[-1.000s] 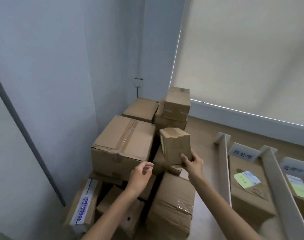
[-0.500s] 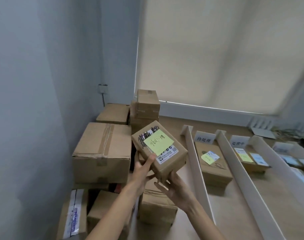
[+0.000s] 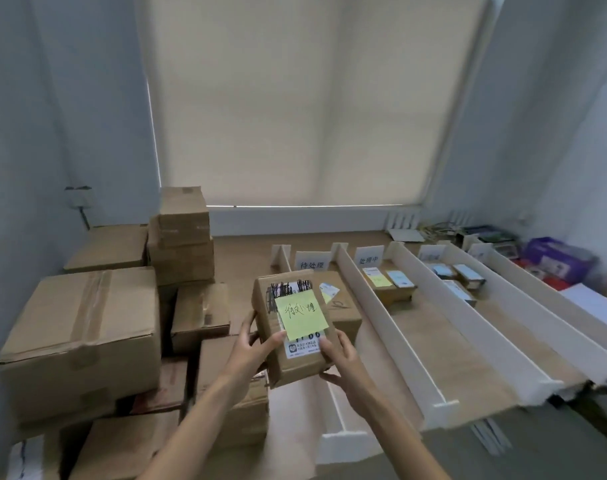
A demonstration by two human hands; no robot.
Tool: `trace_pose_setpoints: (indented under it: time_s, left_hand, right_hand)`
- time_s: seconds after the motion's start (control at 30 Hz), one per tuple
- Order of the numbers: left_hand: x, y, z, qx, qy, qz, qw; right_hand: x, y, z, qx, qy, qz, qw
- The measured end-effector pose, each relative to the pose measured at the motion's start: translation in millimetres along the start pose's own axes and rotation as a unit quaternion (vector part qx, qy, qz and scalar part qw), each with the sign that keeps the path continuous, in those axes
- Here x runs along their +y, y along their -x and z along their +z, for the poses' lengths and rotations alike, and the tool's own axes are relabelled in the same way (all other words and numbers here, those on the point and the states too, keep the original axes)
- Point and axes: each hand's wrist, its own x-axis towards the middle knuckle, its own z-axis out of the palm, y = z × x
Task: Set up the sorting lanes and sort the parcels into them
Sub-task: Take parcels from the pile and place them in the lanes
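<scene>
Both hands hold a small cardboard parcel [image 3: 296, 327] with a handwritten yellow sticky note on its white label, face up in front of me. My left hand [image 3: 251, 351] grips its left edge and my right hand [image 3: 340, 362] its lower right corner. It hovers over the near end of the leftmost lane, where a larger brown parcel [image 3: 343, 306] lies behind a white sign [image 3: 310, 265]. White dividers [image 3: 381, 320] split the wooden table [image 3: 468, 358] into lanes. The second lane holds a labelled parcel [image 3: 388, 282], and further lanes hold small parcels [image 3: 464, 275].
A pile of unsorted cardboard boxes [image 3: 83, 337] fills the left corner, with a stack [image 3: 182, 233] against the back. A purple package [image 3: 558, 258] and clutter sit at the far right. A roller blind [image 3: 295, 98] covers the window behind the table.
I turned right from the box pile toward the lanes. The small parcel came off the pile, was flipped label up, and my left hand joined my right on it.
</scene>
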Motion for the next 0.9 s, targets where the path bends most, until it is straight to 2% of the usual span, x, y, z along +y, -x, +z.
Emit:
trace_pose_setpoints:
  time_s: [0.23, 0.5, 0.7, 0.9]
  left_hand:
    - [-16.4, -11.7, 119.3, -0.093, -0.023, -0.018, 0.995]
    - [-55.0, -31.9, 261.2, -0.138, -0.062, -0.056, 0.987]
    - [-80.2, -35.8, 308.4, -0.078, -0.066, -0.080, 0.992]
    - [-89.0, -52.5, 293.2, 0.060, -0.193, -0.059, 0.978]
  right_hand:
    - [6.9, 27.7, -125.0, 0.027, -0.011, 0.015, 0.999]
    - [15.1, 46.4, -286.1, 0.029, -0.015, 0.036, 0.999]
    - [34.1, 28.2, -331.7, -0.004, -0.026, 0.074, 0.997]
    - [55.4, -11.7, -316.2, -0.016, -0.054, 0.121, 0.991]
